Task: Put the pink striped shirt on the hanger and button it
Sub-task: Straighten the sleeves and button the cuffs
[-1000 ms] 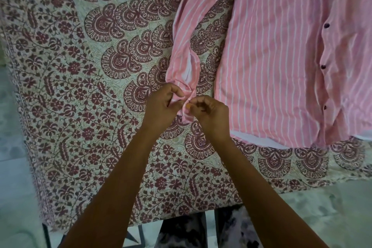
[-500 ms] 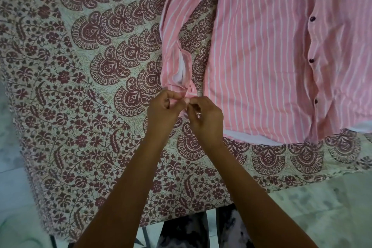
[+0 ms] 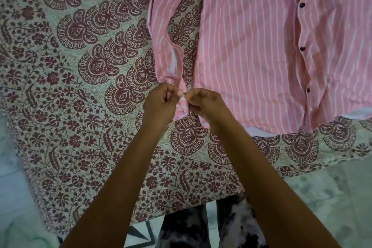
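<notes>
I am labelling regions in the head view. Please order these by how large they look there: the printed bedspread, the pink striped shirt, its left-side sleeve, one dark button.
1. printed bedspread, the largest
2. pink striped shirt, though the frame cuts it off
3. sleeve
4. dark button, the smallest by far

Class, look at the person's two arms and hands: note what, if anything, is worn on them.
Nothing is worn. The left hand and right hand are bare: no gloves, rings, watch or bangles visible. The left forearm and right forearm show no sleeves in view.
</notes>
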